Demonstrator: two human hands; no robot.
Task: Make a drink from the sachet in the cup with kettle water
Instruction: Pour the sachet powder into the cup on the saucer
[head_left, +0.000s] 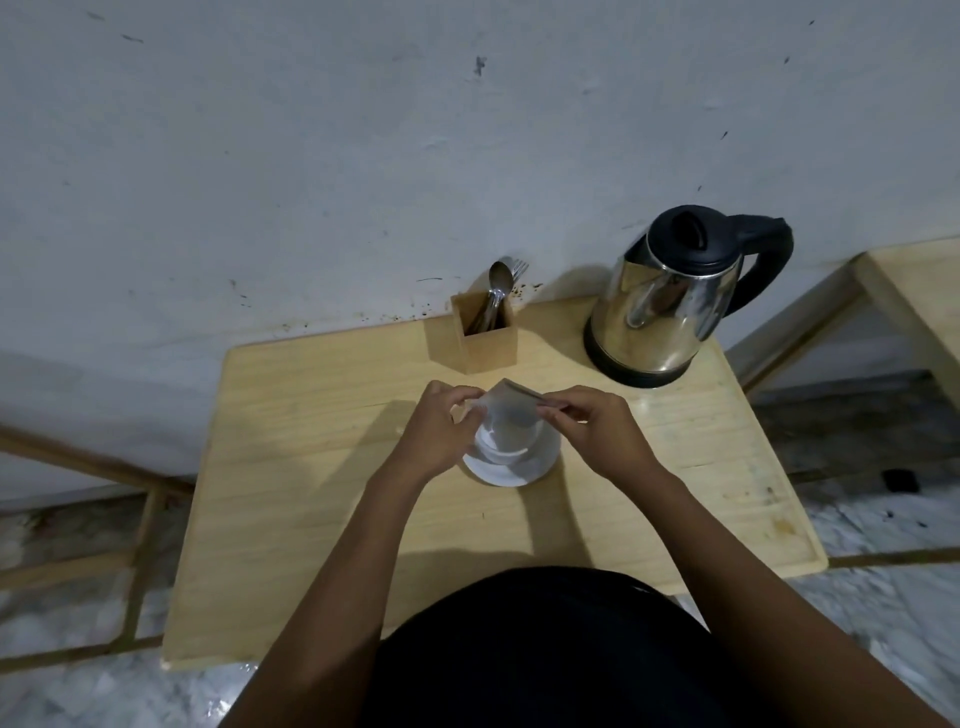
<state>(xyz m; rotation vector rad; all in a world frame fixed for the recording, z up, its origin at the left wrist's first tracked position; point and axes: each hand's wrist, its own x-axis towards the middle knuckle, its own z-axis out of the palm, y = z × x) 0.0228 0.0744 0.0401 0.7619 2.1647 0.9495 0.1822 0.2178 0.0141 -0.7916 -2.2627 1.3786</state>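
Observation:
A pale sachet (511, 405) is held over a white cup (506, 447) that stands on a white saucer (540, 465) in the middle of the wooden table (311, 467). My left hand (436, 431) pinches the sachet's left end and my right hand (597, 431) pinches its right end. The sachet hides most of the cup's mouth, so I cannot see what is inside. A steel kettle (670, 306) with a black lid and handle stands on its black base at the table's far right corner.
A wooden holder (485, 338) with a spoon and forks stands at the back of the table by the grey wall. Another wooden table (914, 291) stands to the right. Marble floor surrounds the table.

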